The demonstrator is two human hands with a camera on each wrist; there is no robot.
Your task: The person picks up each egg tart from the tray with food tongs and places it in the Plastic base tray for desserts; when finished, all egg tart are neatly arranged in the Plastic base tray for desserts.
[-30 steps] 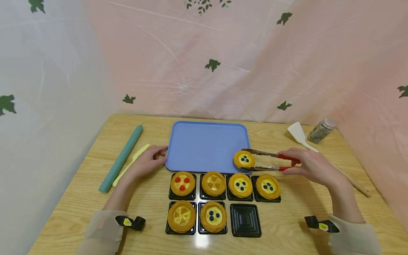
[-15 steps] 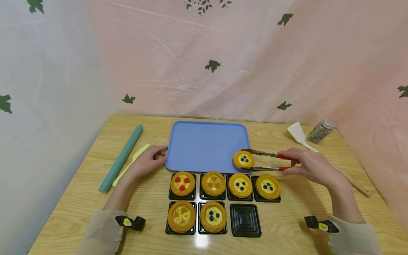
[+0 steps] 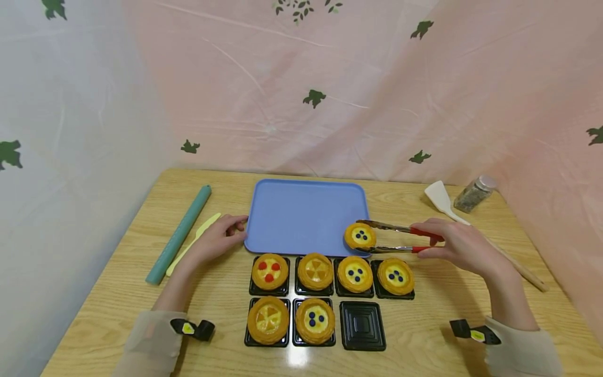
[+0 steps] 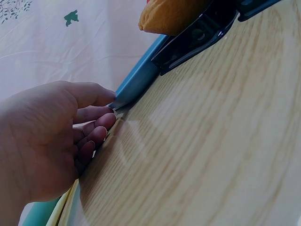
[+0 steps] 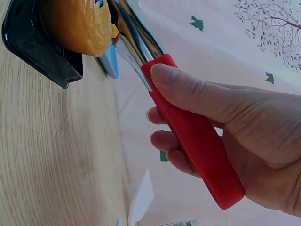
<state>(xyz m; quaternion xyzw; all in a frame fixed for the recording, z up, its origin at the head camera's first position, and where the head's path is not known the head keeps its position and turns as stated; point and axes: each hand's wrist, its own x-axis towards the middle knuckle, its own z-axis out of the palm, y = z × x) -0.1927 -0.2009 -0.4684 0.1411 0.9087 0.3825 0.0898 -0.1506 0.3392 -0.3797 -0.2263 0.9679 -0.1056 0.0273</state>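
In the head view my right hand (image 3: 454, 246) grips a pair of tongs (image 3: 388, 227) by the red handles (image 5: 190, 127), thumb on one side and fingers on the other. The metal ends of the tongs sit on either side of an egg tart (image 3: 360, 235) with blueberry-like toppings, at the near right corner of a blue tray (image 3: 306, 214). My left hand (image 3: 221, 238) rests at the tray's left edge, its fingertips right at the rim. Seen from the left wrist, that hand's fingers (image 4: 96, 134) are loosely bent beside the tray.
Several tarts (image 3: 315, 272) in black square holders (image 3: 249, 343) line up in two rows before the tray. One holder (image 3: 363, 325) has no tart. A teal rolling pin (image 3: 179, 235) and yellow knife (image 3: 207, 224) lie left; a white spatula (image 3: 439, 196) and shaker jar (image 3: 475, 193) are right.
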